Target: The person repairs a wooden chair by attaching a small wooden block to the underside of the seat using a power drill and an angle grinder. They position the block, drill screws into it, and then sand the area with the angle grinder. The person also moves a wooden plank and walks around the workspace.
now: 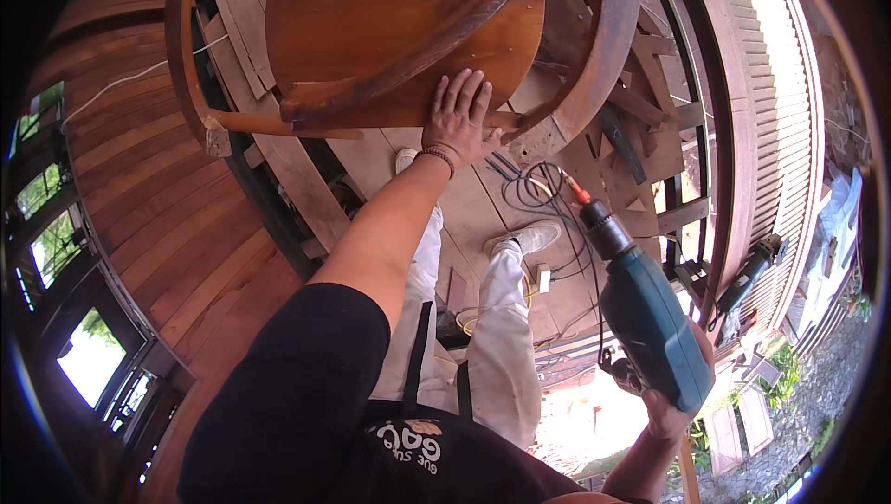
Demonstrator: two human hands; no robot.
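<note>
A brown wooden chair [371,31] with a rounded seat and curved rails lies tipped over in front of me. My left hand [459,119] rests on its near edge, fingers spread over the wood and the seat's rim. At the right, my right hand [673,411] grips a teal power drill [652,323] by its rear end. The drill has a black chuck [606,230] and an orange-red tip pointing up and left towards the chair's right leg end [538,140]. The tip is apart from the wood. The grip and trigger are mostly hidden.
Loops of dark cable [534,190] lie on the plank floor [455,202] near my shoes. Loose wood offcuts [650,123] pile up beyond the chair's right side. Another power tool [750,274] sits by the railing at the right. A plank wall [148,179] rises at the left.
</note>
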